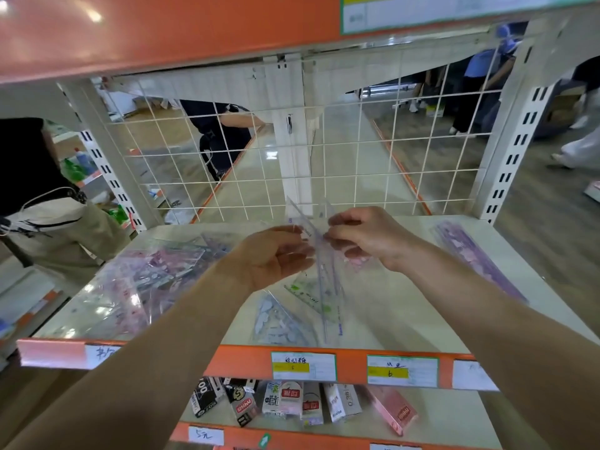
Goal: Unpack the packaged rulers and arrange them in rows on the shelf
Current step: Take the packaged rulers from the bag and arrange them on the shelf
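Note:
Both hands hold a clear plastic ruler pack (324,280) upright above the white shelf (399,306). My left hand (276,258) grips its left side and my right hand (367,235) pinches its top edge. A heap of packaged pink and purple rulers (143,280) lies on the shelf's left part. Below the hands lie a blue set square (279,319) and a green-printed ruler (311,297). A long purple ruler (477,258) lies along the right side.
A white wire grid (292,151) closes the shelf's back, with people moving behind it. An orange shelf (162,30) hangs overhead. The orange front rail (350,365) carries price labels. Small boxes (292,404) stand on the lower shelf. A person stands at left.

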